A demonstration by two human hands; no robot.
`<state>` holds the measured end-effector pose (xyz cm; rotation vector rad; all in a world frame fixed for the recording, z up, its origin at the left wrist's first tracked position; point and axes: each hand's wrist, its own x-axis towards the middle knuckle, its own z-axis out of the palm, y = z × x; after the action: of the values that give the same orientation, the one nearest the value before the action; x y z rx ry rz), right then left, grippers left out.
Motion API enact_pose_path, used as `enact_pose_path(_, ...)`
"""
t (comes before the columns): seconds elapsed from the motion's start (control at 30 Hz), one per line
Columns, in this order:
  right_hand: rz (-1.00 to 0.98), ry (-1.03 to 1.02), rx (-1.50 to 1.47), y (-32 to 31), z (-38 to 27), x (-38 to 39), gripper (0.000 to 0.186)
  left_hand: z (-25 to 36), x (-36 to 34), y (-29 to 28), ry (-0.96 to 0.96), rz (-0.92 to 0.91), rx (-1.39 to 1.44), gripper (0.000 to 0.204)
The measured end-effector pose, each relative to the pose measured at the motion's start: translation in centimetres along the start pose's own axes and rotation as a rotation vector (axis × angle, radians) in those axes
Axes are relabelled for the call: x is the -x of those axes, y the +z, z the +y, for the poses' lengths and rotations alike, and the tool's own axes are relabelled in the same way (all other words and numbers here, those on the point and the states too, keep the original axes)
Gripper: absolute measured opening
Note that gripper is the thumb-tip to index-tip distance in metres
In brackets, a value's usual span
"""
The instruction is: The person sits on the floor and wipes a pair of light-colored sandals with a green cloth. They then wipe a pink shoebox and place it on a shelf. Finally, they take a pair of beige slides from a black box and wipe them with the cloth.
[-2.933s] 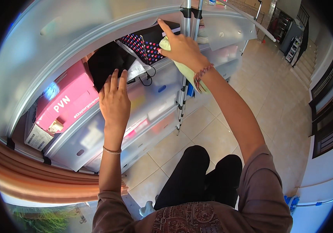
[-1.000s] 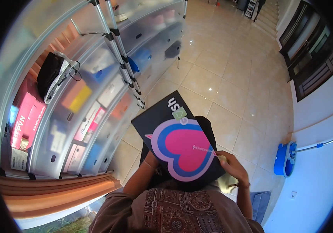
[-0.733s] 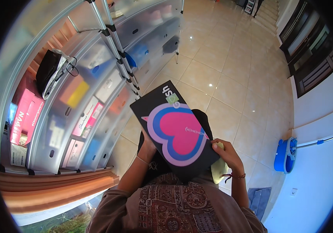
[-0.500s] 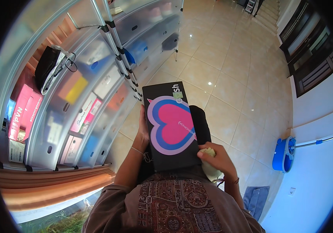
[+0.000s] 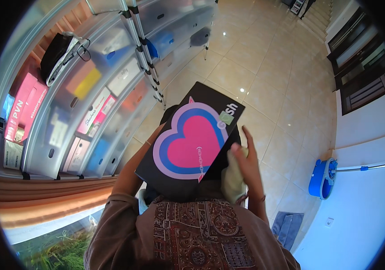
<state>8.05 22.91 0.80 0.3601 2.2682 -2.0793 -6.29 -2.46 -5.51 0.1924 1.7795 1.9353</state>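
A black cardboard box is in front of my lap, tilted and turned clockwise. Its lid bears a large pink heart with blue and lilac borders. My left forearm runs behind the box's left side. The left hand itself is hidden behind the box, which it holds from below. To the right of the box, my right hand grips a pale yellow-green cloth, with the index finger stretched upward. Cloth and hand are close to the box's right side; whether they touch it I cannot tell.
On the left stands a rack of translucent drawers holding several boxes, with a pink box and a black-and-white bundle there too. Tiled floor stretches ahead. On the right are a blue mop bucket and a grey mat.
The box has turned clockwise, and its top has swung right. My left hand has gone out of sight behind it. My right hand with the cloth has come off the box's lower right edge and risen.
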Motion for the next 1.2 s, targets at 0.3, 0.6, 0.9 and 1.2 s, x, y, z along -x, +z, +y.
enact_pose_path(0.3,0.014,0.225,-0.225,-2.5,1.3,-0.3,0.066,1.8,-1.9,0.6,-0.158,-0.049,-0.015,0.084)
enact_pose_path(0.6,0.076,-0.101,0.334,-6.6,2.9,-2.8,0.075,2.0,-3.3,0.2,-0.458,-0.441,0.014,0.067)
enact_pose_path(0.9,0.006,0.019,0.195,-7.1,5.8,-0.8,0.054,4.3,4.4,-3.6,-0.045,-0.139,-0.052,0.08)
enact_pose_path(1.2,0.009,0.063,0.262,-4.3,4.7,-2.1,0.052,-2.4,12.7,-1.0,0.534,0.406,0.292,0.088)
